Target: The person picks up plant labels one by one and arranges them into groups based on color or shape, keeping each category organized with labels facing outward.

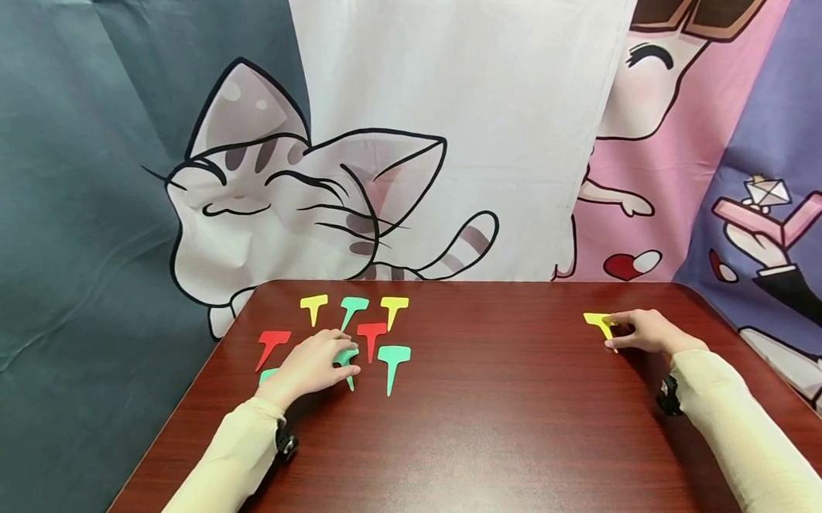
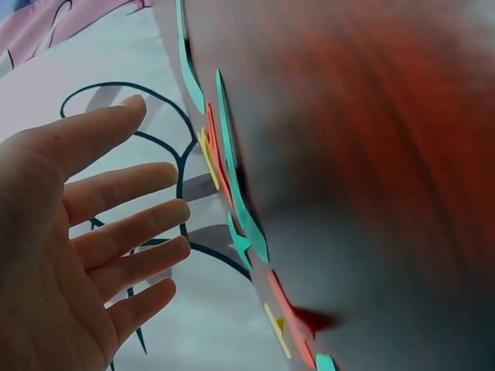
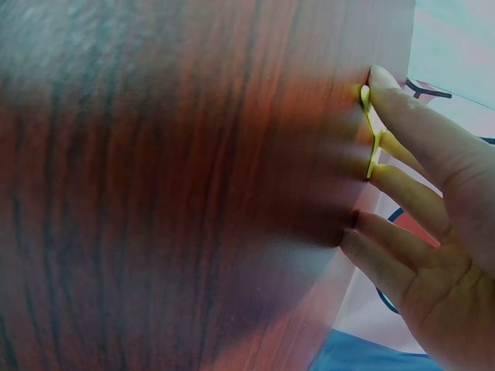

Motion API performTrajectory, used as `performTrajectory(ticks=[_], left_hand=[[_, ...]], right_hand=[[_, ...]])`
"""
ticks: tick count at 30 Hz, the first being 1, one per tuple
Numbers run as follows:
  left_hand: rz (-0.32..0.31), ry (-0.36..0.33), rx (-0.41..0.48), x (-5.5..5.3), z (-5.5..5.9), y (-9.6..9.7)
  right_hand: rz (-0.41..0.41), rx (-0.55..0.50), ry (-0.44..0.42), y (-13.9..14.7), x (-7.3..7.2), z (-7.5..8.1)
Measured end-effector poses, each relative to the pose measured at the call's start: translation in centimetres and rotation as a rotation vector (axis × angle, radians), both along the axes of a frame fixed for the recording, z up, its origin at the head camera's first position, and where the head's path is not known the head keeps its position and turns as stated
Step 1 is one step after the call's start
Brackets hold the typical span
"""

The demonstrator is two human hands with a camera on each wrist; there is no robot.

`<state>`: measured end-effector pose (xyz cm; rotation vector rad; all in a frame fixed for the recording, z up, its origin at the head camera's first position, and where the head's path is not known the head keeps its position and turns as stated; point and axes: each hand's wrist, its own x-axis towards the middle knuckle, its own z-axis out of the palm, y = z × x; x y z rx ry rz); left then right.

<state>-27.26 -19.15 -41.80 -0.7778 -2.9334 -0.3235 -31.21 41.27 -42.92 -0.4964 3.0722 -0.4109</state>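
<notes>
In the head view my left hand (image 1: 312,364) is held over a green T-shaped plant label (image 1: 346,357) on the table, partly covering it. Its fingers are spread and loosely straight in the left wrist view, with nothing between them. At the right, my right hand (image 1: 651,332) pinches a yellow T-shaped plant label (image 1: 597,319), which is close to the tabletop. The right wrist view has the thumb at one end of this yellow label (image 3: 371,158) and fingertips at the other.
Around my left hand lie more labels: red ones (image 1: 273,340) (image 1: 371,332), yellow ones (image 1: 313,302) (image 1: 395,304) and green ones (image 1: 394,355) (image 1: 354,304). Another green label (image 1: 267,375) is half hidden by my left hand. The brown table (image 1: 489,407) ends at a cartoon-printed cloth (image 1: 502,128).
</notes>
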Motion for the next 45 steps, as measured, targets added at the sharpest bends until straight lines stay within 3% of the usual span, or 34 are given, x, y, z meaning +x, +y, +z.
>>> performTrajectory(ticks=[7,15,26,35,45], left_hand=[[0.024,-0.008,0.011,-1.8,-0.5,0.7],[0.043,0.045,0.049,-3.5,-0.5,1.8],[0.053,0.117,0.025,-6.0,-0.7,3.5],[0.111,0.049,0.036,-7.2,-0.6,5.0],[0.168,0.048,0.021,-8.8,-0.5,6.6]], right_hand=[[-0.005,0.014,-0.006,0.2,-0.3,-0.4],[-0.004,0.008,-0.009,0.1,-0.1,-0.2],[0.0,0.01,0.001,0.2,-0.2,-0.3],[0.006,0.013,0.012,0.3,-0.3,-0.3],[-0.005,0.003,0.001,0.3,-0.3,-0.3]])
